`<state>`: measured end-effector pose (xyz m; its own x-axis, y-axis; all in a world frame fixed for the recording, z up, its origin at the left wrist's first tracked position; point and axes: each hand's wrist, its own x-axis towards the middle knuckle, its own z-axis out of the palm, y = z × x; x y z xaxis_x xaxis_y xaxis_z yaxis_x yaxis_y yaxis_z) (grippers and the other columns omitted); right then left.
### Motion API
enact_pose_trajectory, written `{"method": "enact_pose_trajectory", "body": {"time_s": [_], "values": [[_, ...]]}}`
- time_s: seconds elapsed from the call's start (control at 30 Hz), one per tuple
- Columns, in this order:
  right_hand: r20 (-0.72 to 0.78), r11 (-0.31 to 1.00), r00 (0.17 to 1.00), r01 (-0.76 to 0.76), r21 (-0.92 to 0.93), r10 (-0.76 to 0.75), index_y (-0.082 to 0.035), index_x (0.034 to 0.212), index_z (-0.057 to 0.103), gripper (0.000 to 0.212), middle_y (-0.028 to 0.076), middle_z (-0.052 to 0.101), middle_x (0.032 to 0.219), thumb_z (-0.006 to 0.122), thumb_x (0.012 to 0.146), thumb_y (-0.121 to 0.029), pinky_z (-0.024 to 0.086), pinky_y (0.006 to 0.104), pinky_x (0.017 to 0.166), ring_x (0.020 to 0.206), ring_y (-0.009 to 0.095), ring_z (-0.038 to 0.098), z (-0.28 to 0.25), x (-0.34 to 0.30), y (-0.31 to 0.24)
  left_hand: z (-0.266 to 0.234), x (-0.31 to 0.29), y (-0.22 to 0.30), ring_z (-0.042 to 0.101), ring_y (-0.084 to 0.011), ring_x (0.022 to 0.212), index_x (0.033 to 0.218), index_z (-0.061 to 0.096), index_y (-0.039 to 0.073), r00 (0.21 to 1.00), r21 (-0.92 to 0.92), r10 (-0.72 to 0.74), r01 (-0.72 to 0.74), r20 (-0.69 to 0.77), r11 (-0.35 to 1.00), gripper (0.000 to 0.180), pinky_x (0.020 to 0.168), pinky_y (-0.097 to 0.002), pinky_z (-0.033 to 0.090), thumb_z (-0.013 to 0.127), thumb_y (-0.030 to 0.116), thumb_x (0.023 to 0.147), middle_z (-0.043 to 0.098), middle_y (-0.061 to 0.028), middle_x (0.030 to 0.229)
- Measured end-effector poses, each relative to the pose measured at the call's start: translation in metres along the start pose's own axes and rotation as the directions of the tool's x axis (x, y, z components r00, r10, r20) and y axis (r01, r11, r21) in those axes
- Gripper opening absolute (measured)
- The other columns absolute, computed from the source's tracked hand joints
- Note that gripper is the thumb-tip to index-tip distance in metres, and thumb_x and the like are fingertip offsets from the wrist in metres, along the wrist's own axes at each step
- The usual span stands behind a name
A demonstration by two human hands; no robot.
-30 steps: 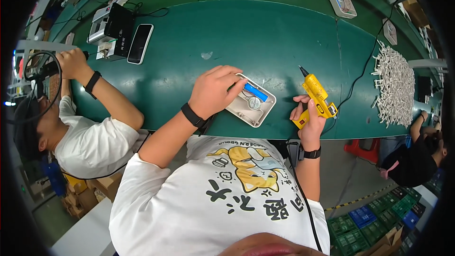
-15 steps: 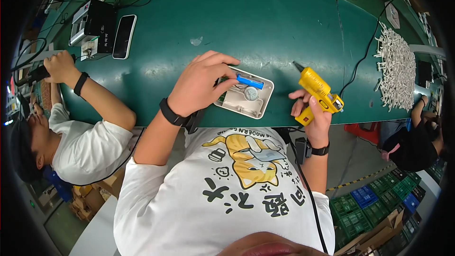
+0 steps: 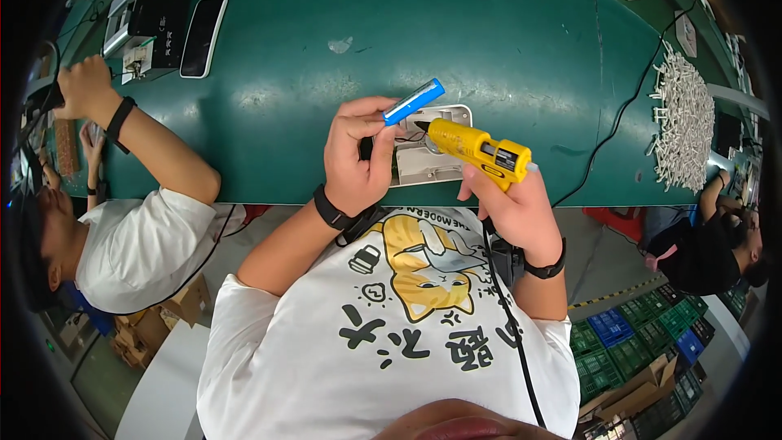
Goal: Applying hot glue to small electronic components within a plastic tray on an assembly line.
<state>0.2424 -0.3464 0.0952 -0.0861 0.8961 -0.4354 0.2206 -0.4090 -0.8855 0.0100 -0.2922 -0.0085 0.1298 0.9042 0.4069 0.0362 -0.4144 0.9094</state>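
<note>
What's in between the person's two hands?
In the head view, a white box lies between the left hand and the right hand. The right one's yellow glue gun points across it toward the left, which holds a blue cylinder.

Blue battery [image 3: 414, 102] has risen, glue gun [image 3: 464, 143] swung leftward.

A white-edged phone [image 3: 204, 37] lies beside a black boxy device [image 3: 164, 24] on the green surface [image 3: 489, 41], with a heap of white pieces [image 3: 683, 126] far right and plastic crates [image 3: 642, 336] below
</note>
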Motion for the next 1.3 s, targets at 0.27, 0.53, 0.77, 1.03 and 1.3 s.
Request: {"method": "enact_pose_trajectory", "body": {"time_s": [0.27,0.53,0.77,1.03,1.3], "values": [[0.035,0.986,0.998,0.06,-0.154,-0.055,0.002,0.12,0.071,0.024,0.001,0.067,0.073,0.07,0.106,-0.016,0.046,0.0282,0.053,0.056,0.011,0.059,0.017,0.017,-0.007,-0.002,0.004,-0.002,0.07,-0.0226,0.097,0.11,0.054,0.002,0.999,0.039,-0.01,0.012,-0.048,0.999,0.015,0.085,-0.0335,0.058,0.068,-0.001,0.104,0.069,-0.0216,0.126],[-0.008,0.996,0.997,-0.076,0.055,0.076,0.003,0.13,0.068,0.029,0.0,0.069,0.077,0.067,0.109,-0.017,0.043,0.0228,0.047,0.053,0.004,0.054,0.007,0.003,-0.009,-0.005,0.007,-0.002,0.071,-0.0224,0.097,0.11,0.056,0.003,0.998,-0.013,-0.054,0.054,-0.025,0.998,0.015,0.084,-0.0333,0.057,0.069,-0.002,0.104,0.071,-0.0193,0.124],[-0.13,0.994,0.987,-0.082,0.078,0.091,0.002,0.13,0.069,0.03,0.003,0.071,0.081,0.066,0.109,-0.019,0.044,0.0224,0.048,0.054,0.005,0.055,-0.012,-0.013,0.006,-0.009,0.01,0.007,0.073,-0.0271,0.098,0.108,0.059,0.002,0.996,0.125,0.068,-0.076,0.064,0.989,0.017,0.084,-0.0347,0.058,0.073,-0.003,0.099,0.075,-0.0192,0.119],[-0.2,0.99,0.973,-0.103,0.093,0.119,0.002,0.12,0.07,0.024,-0.001,0.063,0.07,0.068,0.109,-0.019,0.042,0.0238,0.047,0.053,0.006,0.054,-0.009,-0.015,0.02,-0.007,0.013,0.009,0.075,-0.0291,0.095,0.104,0.061,0.002,0.996,0.182,0.074,-0.083,0.056,0.98,0.019,0.081,-0.0361,0.06,0.077,-0.004,0.095,0.076,-0.0192,0.114],[-0.155,0.99,0.979,-0.119,0.076,0.129,0.001,0.115,0.069,0.02,-0.002,0.058,0.065,0.068,0.108,-0.018,0.043,0.0247,0.047,0.051,0.006,0.051,-0.014,-0.017,0.018,-0.008,0.011,0.006,0.075,-0.0322,0.094,0.102,0.063,0.003,0.989,0.233,0.125,-0.14,0.078,0.962,0.021,0.084,-0.0397,0.061,0.08,0.0,0.092,0.076,-0.0174,0.112]]}}
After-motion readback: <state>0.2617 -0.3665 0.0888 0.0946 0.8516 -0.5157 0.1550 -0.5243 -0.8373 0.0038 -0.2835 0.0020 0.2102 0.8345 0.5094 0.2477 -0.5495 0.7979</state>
